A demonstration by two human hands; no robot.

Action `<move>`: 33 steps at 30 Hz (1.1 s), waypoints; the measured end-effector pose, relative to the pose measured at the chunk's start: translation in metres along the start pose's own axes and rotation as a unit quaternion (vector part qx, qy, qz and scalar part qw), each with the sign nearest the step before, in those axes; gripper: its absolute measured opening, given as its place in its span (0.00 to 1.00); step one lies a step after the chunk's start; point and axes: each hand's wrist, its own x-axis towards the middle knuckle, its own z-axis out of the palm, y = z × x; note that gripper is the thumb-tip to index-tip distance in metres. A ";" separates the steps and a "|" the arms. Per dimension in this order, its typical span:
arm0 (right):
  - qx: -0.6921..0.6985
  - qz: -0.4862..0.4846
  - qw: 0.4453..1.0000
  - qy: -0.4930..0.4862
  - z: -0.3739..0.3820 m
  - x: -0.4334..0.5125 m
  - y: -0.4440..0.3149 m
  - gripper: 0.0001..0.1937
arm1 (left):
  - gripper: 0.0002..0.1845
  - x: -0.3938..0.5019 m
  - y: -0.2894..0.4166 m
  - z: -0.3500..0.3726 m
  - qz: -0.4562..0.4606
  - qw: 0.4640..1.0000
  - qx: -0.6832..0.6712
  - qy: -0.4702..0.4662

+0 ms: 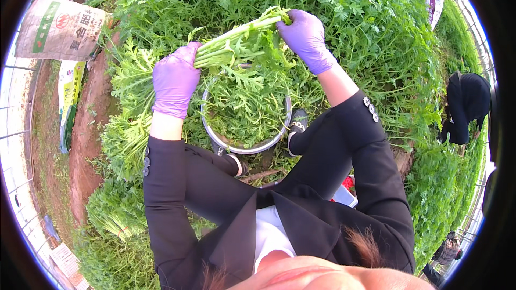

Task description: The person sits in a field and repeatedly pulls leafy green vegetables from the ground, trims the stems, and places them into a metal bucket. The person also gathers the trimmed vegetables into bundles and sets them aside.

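Note:
My left hand [177, 76], in a purple glove, is closed around the stems of a bunch of leafy greens [229, 46], whose leaves spread out to the left. My right hand [303, 34], also gloved in purple, pinches the stem ends at the bunch's upper right. The bunch slants above a round tub [204, 123] with a pale rim. Loose leaves and trimmings [246, 108] fill much of the tub, which stands between my feet. Left of my left sleeve lie more cut greens [129, 141] and a bundle tied with a red band [123, 231].
Dense growing greens [363, 16] surround me ahead and right. Printed woven sacks [60, 28] and a plastic bag [69, 100] lie left beside a bare soil ridge [86, 145]. A light container with red items [344, 195] is by my hip. A person in dark clothes [467, 106] bends at far right.

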 end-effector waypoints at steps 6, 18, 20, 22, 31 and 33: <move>0.373 0.308 0.874 0.039 -0.009 0.017 0.040 0.41 | 0.18 -0.011 -0.034 0.003 -0.278 0.948 -0.149 -0.027; 0.422 0.251 0.756 -0.433 0.010 -0.010 0.014 0.26 | 0.11 -0.015 -0.057 0.014 -0.393 0.744 -0.535 -0.079; 0.022 0.096 0.878 -0.469 0.016 -0.011 0.006 0.36 | 0.11 -0.013 -0.051 0.011 -0.374 0.705 -0.590 -0.121; 0.085 0.114 0.926 -0.351 0.017 -0.009 0.001 0.40 | 0.11 -0.014 -0.042 0.010 -0.320 0.712 -0.612 -0.128; 0.760 -0.004 0.559 -0.331 0.042 -0.026 -0.051 0.30 | 0.29 -0.006 0.031 0.036 -0.161 0.527 -0.740 -0.387; 0.754 0.006 0.568 -0.332 0.043 -0.026 -0.055 0.25 | 0.36 -0.007 0.041 0.033 -0.165 0.503 -0.761 -0.374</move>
